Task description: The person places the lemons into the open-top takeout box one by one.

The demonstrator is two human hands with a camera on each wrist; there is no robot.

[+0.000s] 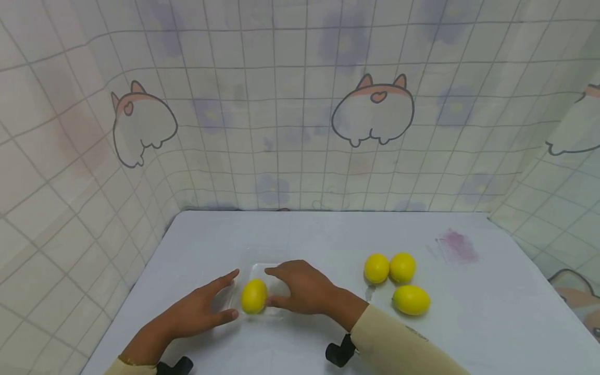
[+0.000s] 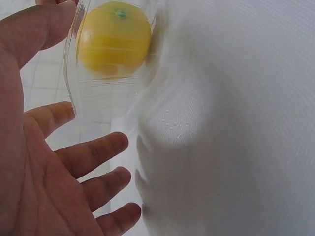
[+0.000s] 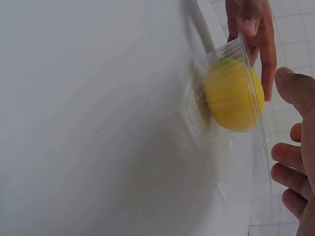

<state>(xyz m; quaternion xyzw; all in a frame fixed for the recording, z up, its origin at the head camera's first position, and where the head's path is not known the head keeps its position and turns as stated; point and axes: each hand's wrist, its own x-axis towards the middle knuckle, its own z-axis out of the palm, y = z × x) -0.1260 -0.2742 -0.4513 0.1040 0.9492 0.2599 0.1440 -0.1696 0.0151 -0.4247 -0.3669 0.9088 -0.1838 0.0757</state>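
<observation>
A yellow lemon (image 1: 253,296) sits in a clear plastic box (image 1: 277,285) on the white table, left of centre in the head view. My left hand (image 1: 199,307) is at the box's left side, thumb and fingers spread. In the left wrist view its thumb (image 2: 37,32) is right at the clear wall, and the palm holds nothing. From the right, my right hand (image 1: 304,289) reaches over the box with loosely bent fingers. Its thumb overlaps the lemon's right edge in the head view; in the right wrist view, that hand stands beside the clear wall.
Three more lemons lie to the right on the table: two side by side (image 1: 376,269) and another lemon (image 1: 411,300) nearer. A pinkish stain (image 1: 458,246) marks the table's back right. Tile-patterned cloth (image 1: 290,130) hangs behind and at the sides.
</observation>
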